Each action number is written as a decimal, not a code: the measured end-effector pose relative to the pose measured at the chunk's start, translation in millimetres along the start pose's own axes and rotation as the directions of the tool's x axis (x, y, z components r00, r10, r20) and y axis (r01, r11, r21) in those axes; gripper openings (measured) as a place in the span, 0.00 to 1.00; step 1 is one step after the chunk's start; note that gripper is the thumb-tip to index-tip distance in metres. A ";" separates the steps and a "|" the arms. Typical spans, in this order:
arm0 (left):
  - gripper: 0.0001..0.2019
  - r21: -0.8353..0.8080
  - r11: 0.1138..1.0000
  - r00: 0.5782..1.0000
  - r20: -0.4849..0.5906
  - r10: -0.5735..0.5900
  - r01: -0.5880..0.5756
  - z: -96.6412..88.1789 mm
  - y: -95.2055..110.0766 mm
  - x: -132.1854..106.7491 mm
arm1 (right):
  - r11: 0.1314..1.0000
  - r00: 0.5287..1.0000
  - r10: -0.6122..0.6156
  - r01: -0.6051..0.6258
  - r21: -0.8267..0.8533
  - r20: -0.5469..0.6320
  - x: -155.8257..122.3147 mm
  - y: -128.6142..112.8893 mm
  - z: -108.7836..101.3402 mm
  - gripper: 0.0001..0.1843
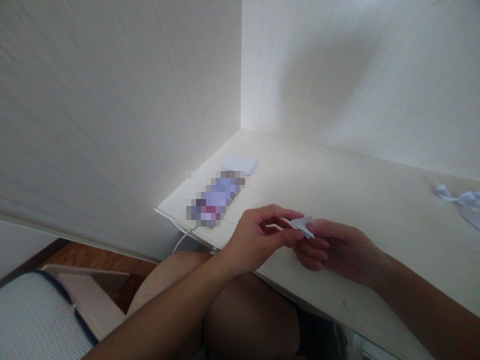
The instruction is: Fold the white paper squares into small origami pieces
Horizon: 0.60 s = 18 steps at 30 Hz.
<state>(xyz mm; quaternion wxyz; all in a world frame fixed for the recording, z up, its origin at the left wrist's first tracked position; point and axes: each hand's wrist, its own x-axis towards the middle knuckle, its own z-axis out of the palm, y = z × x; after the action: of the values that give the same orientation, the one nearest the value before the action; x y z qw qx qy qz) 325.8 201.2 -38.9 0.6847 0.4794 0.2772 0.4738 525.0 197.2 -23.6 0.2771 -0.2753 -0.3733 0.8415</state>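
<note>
A small piece of folded white paper (304,226) is held above the front of the white desk (337,190). My left hand (258,240) pinches its left side between thumb and fingers. From the right, my right hand (333,247) grips the other edge, its thumb on the paper and its fingers curled beneath. The fingertips cover part of the paper, so its full folded shape is hidden.
A stack of white paper sheets (239,164) lies near the back left corner. In front of it is a blurred-out phone-like object (217,197) with a white cable (183,239). Folded white paper pieces (463,199) lie at the far right. Panels (168,90) wall the desk.
</note>
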 end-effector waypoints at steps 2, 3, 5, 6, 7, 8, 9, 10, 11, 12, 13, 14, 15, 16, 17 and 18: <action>0.17 -0.009 1.000 1.000 0.001 -0.005 0.005 -0.5 -1.5 0.8 | 1.000 1.000 -0.004 0.004 0.022 0.006 0.6 1.5 -0.9 0.21; 0.17 -0.011 1.000 1.000 0.000 -0.009 0.009 -0.8 -2.2 1.1 | 0.999 1.000 -0.007 0.007 0.034 0.006 1.0 2.4 -1.3 0.21; 0.18 -0.010 1.000 1.000 -0.008 -0.016 0.016 -1.2 -2.8 1.2 | 0.999 1.000 -0.009 0.009 0.042 0.005 1.7 3.8 -2.1 0.20; 0.18 -0.009 1.000 1.000 -0.014 -0.021 0.021 -1.2 -2.7 1.0 | 0.999 1.000 -0.009 0.009 0.039 0.001 2.0 4.3 -2.3 0.20; 0.18 -0.010 1.000 1.000 -0.018 -0.026 0.025 -1.1 -2.3 0.8 | 0.999 1.000 -0.011 0.011 0.034 0.000 2.3 4.6 -2.3 0.20; 0.18 -0.016 0.999 0.999 -0.020 -0.032 0.031 -1.0 -1.8 0.4 | 0.999 1.000 -0.013 0.013 0.029 -0.004 2.5 4.7 -2.1 0.20; 0.17 -0.027 0.999 0.999 -0.018 -0.040 0.040 -0.7 -1.1 0.1 | 1.000 1.000 -0.012 0.013 0.026 -0.007 2.8 4.8 -1.8 0.21; 0.16 -0.045 0.998 0.999 -0.014 -0.049 0.048 -0.3 -0.6 -0.3 | 1.000 1.000 -0.012 0.013 0.022 -0.013 3.1 4.9 -1.3 0.21; 0.15 -0.066 0.996 0.998 -0.010 -0.054 0.053 0.1 -0.3 -0.6 | 1.000 1.000 -0.011 0.011 0.018 -0.020 3.4 5.0 -0.8 0.21; 0.15 -0.088 0.995 0.998 -0.007 -0.056 0.055 0.5 -0.2 -0.8 | 1.000 1.000 -0.010 0.011 0.014 -0.025 3.7 5.1 -0.3 0.21; 0.14 -0.109 0.993 0.998 -0.006 -0.057 0.056 0.9 -0.4 -1.1 | 1.000 0.999 -0.011 0.012 0.010 -0.033 4.0 5.4 0.2 0.21; 0.14 -0.124 0.991 0.998 -0.005 -0.059 0.058 1.3 -0.7 -1.3 | 1.000 0.999 -0.015 0.015 0.007 -0.039 4.2 5.8 0.5 0.21; 0.14 -0.136 0.989 0.998 -0.003 -0.061 0.060 1.8 -1.1 -1.6 | 1.000 0.999 -0.019 0.020 0.005 -0.041 4.3 6.3 0.7 0.21; 0.14 -0.142 0.988 0.998 -0.001 -0.065 0.064 2.1 -1.4 -1.8 | 1.000 0.999 -0.023 0.023 0.003 -0.044 4.3 6.9 0.7 0.21; 0.14 -0.146 0.987 0.998 -0.001 -0.069 0.068 2.5 -1.6 -2.1 | 1.000 0.999 -0.024 0.024 0.002 -0.045 4.3 7.4 0.5 0.21; 0.14 -0.146 0.987 0.997 -0.002 -0.072 0.071 2.8 -1.5 -2.2 | 1.000 0.999 -0.025 0.025 -0.001 -0.043 4.2 7.9 0.2 0.21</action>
<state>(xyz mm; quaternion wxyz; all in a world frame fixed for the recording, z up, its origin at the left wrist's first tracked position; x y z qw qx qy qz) 327.8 197.9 -39.3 0.7335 0.4159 0.2613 0.4699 519.9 195.4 -30.8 0.2954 -0.2890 -0.3708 0.8317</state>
